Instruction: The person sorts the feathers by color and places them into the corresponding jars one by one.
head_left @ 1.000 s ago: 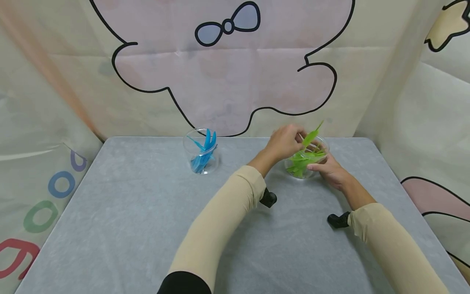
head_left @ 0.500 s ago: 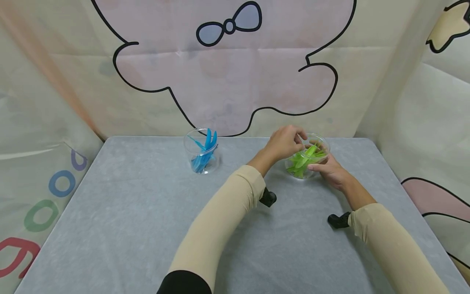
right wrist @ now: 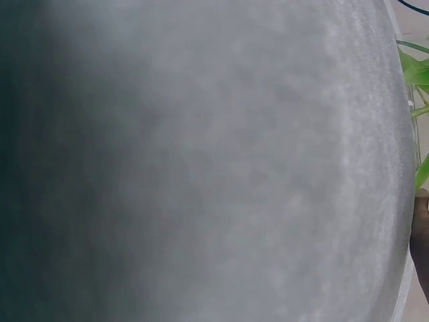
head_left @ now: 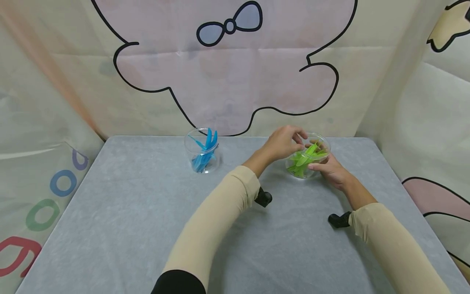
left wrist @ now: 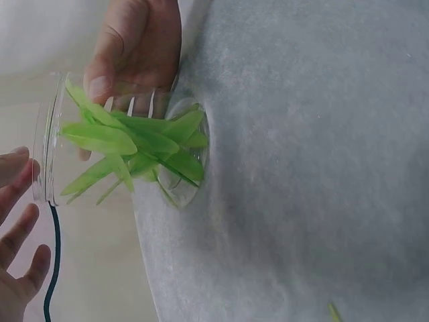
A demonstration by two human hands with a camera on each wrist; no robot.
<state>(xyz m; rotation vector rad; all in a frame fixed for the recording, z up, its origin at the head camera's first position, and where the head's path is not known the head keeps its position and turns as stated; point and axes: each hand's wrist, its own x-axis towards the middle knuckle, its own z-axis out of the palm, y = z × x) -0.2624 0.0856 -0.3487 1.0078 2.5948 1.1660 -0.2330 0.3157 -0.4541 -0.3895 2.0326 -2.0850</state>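
Note:
A clear plastic jar (head_left: 310, 163) stands toward the back right of the table, with several green feathers (left wrist: 147, 144) inside. My right hand (head_left: 332, 171) grips the jar from its right side, thumb in front and fingers round behind. At the jar's mouth, on the left, is my left hand (head_left: 284, 143); its fingers are spread and loosely bent beside the rim, with nothing between them. The right wrist view shows mostly blurred cloth, plus a bit of the right hand (right wrist: 420, 235) at the edge.
Further left stands a second clear jar (head_left: 189, 157) holding several blue feathers (head_left: 205, 153). Grey cloth covers the table (head_left: 121, 212), whose back edge runs just behind both jars. A small green sliver (left wrist: 334, 312) shows on the cloth in the left wrist view.
My left hand held a green feather upright over the jar a second ago; it has let go and the feather lies among the others. The left forearm has shifted slightly left.

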